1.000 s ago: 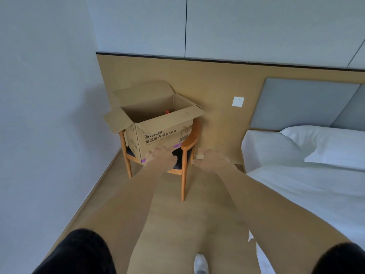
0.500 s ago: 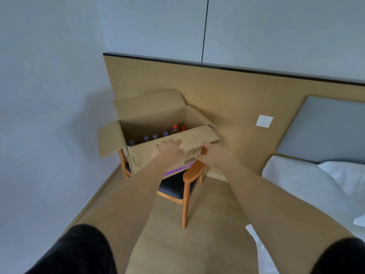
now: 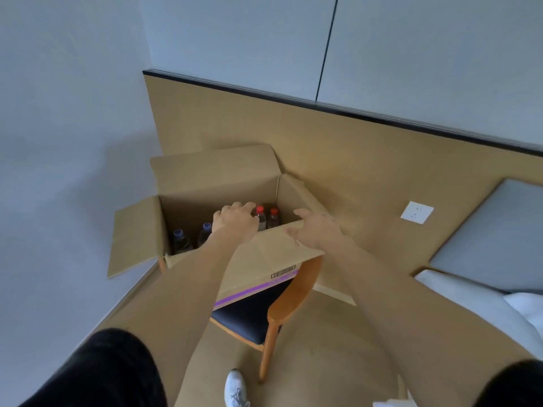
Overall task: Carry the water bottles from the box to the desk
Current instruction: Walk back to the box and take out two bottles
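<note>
At the far left, the plain grey wall (image 3: 58,142) meets the wood-look floor (image 3: 323,348). Against it stands the open brown cardboard box (image 3: 211,183), its left flap (image 3: 135,236) hanging outward and its back flap upright against the tan wooden wall panel (image 3: 352,160). The box rests on the seat of a wooden chair with a dark blue cushion (image 3: 249,318).

Inside the box, along its near side, two clear water bottles with pale purple caps (image 3: 179,239) stand upright just beside each other. To their right, the left hand (image 3: 235,223) reaches down into the box, fingers curled loosely over the bottles; whether it grasps anything cannot be told. Just past its fingertips stand two clear bottles with red caps (image 3: 264,217), side by side near the box's right inner wall.

Further right, the right hand (image 3: 314,230) lies spread and relaxed, holding nothing, on the box's folded-out front flap (image 3: 264,254), fingers pointing toward the box opening.

Below, between the two forearms, a white shoe (image 3: 236,387) shows on the floor beside a chair leg. On the panel to the right sits a white wall socket (image 3: 417,212), and beyond it a grey padded headboard (image 3: 493,236) above white bedding (image 3: 499,312).
</note>
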Motion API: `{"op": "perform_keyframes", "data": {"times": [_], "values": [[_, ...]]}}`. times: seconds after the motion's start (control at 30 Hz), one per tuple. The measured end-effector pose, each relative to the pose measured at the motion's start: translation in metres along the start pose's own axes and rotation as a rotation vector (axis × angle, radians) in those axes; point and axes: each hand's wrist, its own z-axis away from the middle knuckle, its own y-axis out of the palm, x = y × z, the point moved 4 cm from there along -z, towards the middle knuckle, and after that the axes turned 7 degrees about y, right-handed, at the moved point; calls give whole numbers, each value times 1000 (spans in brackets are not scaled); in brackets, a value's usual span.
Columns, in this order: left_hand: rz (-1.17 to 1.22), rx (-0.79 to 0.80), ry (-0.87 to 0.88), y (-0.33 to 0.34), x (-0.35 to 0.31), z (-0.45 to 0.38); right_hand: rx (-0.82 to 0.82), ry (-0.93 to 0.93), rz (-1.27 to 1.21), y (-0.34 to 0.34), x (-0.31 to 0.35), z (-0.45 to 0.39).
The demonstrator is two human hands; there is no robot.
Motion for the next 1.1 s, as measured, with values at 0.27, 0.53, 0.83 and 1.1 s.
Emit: {"op": "perform_keyframes", "data": {"times": [0.27, 0.53, 0.83, 1.1], "values": [[35, 43, -91, -1, 68, -113, 40, -35, 68, -1, 35, -129], [56, 77, -125, 21, 121, -154, 139, -70, 74, 38, 50, -208], [119, 307, -250, 82, 169, -156, 277, -153, 85, 87, 60, -272], [-30, 635, -415, 131, 185, -140, 354, -186, 84, 112, 59, -314]]}}
